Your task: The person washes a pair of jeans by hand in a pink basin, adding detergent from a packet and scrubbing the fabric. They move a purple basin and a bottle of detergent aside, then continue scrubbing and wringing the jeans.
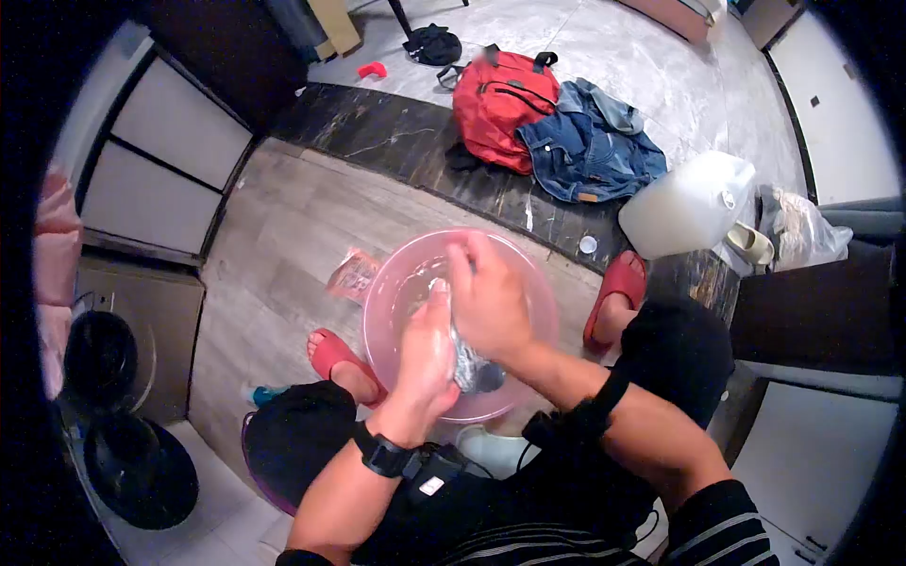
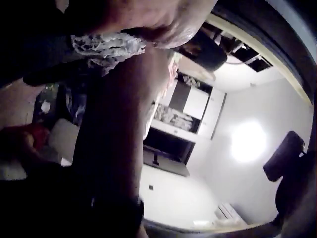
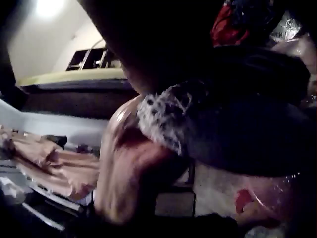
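A pink basin (image 1: 379,330) stands on the floor between the person's feet. Over it, both hands grip a wet grey cloth-like thing (image 1: 472,368), partly hidden between them. The left hand (image 1: 427,344) is on its left side with the thumb up; the right hand (image 1: 489,302) lies across its upper part, fingers bent. Pale lather or crumpled texture shows on the thing (image 2: 111,49) in the left wrist view, and on the same thing (image 3: 166,116) in the right wrist view. The undersides of the fingers are hidden.
A reddish packet (image 1: 353,274) lies left of the basin. Red slippers (image 1: 618,288) are on both feet. Beyond are a red bag (image 1: 505,108), a denim garment (image 1: 595,151) and a white plastic jug (image 1: 689,203). A cabinet (image 1: 165,165) stands at the left.
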Demonstrator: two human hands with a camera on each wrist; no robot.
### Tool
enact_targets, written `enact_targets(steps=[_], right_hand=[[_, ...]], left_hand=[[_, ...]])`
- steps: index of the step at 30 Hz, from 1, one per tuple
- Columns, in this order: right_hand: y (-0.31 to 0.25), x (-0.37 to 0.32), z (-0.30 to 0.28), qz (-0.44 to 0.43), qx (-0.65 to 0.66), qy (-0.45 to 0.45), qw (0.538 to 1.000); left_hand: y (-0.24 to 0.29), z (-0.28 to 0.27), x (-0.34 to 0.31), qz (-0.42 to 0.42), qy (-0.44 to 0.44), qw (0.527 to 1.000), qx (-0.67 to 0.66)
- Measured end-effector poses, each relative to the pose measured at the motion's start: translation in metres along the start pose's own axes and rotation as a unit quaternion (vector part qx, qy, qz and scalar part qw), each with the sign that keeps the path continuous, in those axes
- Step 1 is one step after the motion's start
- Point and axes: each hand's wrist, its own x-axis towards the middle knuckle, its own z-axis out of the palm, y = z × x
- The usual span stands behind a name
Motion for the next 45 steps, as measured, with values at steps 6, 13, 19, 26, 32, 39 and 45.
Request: enact_targets(steps=[6, 13, 19, 26, 32, 39, 45], right_hand=[[0.002, -0.019, 0.002, -0.105, 0.046, -0.036, 0.993], [-0.004, -0.034, 0.000, -0.169, 0.036, -0.078, 0.982], [-0.007, -0.045, -0.001, -0.173, 0.038, -0.117, 0.977], [-0.004, -0.035, 0.000, -0.092, 0.035, -0.087, 0.991], [-0.011, -0.001, -0.006, 0.007, 0.012, -0.055, 0.998], [0.008, 0.006, 0.006, -0.072, 0.047, 0.035, 0.996], [0.000, -0.014, -0.003, -0.087, 0.038, -0.082, 0.992]], left_hand=[[0.001, -0.007, -0.002, 0.001, 0.024, 0.999, -0.042], [0.011, -0.036, 0.013, -0.006, -0.181, 0.975, -0.130], [0.009, -0.024, 0.006, 0.007, -0.020, 1.000, -0.013], [0.012, -0.004, 0.000, -0.007, 0.019, 0.999, -0.032], [0.009, 0.004, 0.000, 0.011, 0.020, 1.000, 0.009], [0.006, 0.004, 0.007, -0.007, -0.025, 0.999, -0.041], [0.013, 0.021, -0.001, -0.020, 0.087, 0.994, -0.066]])
